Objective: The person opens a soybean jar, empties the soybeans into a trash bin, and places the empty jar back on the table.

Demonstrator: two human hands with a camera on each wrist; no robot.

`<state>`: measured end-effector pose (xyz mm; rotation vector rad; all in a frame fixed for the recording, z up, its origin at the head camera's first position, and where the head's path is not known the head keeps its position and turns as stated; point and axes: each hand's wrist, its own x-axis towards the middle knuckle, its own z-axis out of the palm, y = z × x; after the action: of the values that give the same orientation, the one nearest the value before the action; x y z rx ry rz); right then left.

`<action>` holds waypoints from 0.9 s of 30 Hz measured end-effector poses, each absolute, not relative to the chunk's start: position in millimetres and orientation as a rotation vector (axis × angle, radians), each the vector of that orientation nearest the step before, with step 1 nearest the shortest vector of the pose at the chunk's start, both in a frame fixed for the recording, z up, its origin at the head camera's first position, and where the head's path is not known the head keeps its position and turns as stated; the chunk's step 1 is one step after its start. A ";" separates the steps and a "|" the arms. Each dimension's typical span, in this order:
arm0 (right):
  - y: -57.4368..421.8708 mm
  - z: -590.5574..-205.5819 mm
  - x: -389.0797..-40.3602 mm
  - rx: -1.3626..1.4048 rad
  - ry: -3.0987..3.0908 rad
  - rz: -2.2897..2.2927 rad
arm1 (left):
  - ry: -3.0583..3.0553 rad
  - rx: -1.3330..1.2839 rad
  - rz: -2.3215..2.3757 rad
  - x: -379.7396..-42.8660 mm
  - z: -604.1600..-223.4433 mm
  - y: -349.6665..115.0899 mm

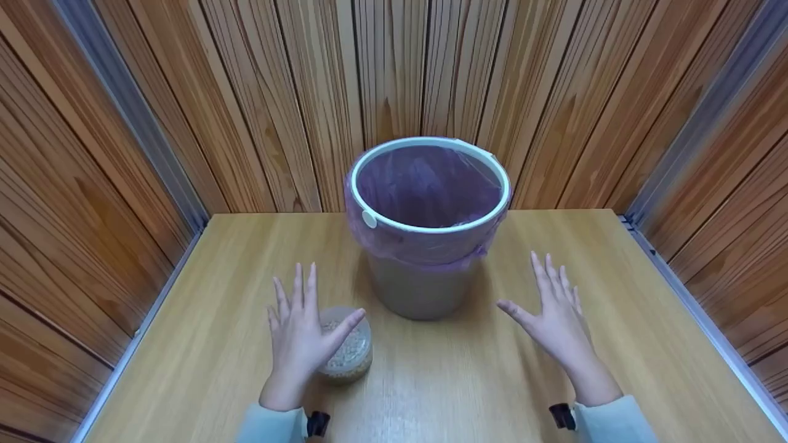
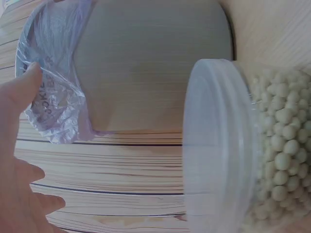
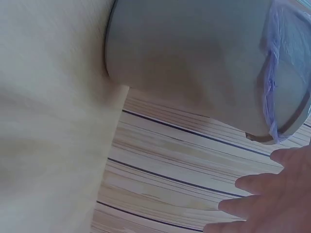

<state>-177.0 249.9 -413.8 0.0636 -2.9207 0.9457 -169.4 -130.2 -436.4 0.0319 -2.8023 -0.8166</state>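
Landmark here = the bin (image 1: pixel 422 294), grayish, standing upright on the wood-look table (image 1: pixel 462 387), near the plank wall (image 1: pixel 394 74) behind it. Purple see-thru liner (image 1: pixel 425 249) inside, folded over the outside approx. a third of the way down, w/ a pale ring (image 1: pixel 425 142) round the top. Some printing on the liner in the L wrist view, can't read it all tbh.

Jar (image 1: pixel 358 354) is on my side of the bin, a bit to its left, upright. Clear plastic, whitish lid (image 2: pixel 211 145) on, lots of pale round beads or beans (image 2: pixel 284 145) inside (can't tell which).

My left hand (image 1: pixel 298 338) is nearer me than the bin, off to its left, fingers straight & spread, nothing in it. Thumb crosses the jar in the head view, but the L wrist cam shows a gap, so no contact. My right hand (image 1: pixel 557 323) is right of the bin, also nearer me, fingers straight, thumb out wide, holding nothing & not touching the bin.
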 end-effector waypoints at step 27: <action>201.7 -480.6 -160.2 0.050 -2.483 1.818 | -2.790 0.429 -1.407 -157.7 -502.6 -135.8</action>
<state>-160.2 201.7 -480.6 0.0500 -2.4827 1.8183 -157.7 -135.8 -502.6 0.4285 -2.7896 -1.4069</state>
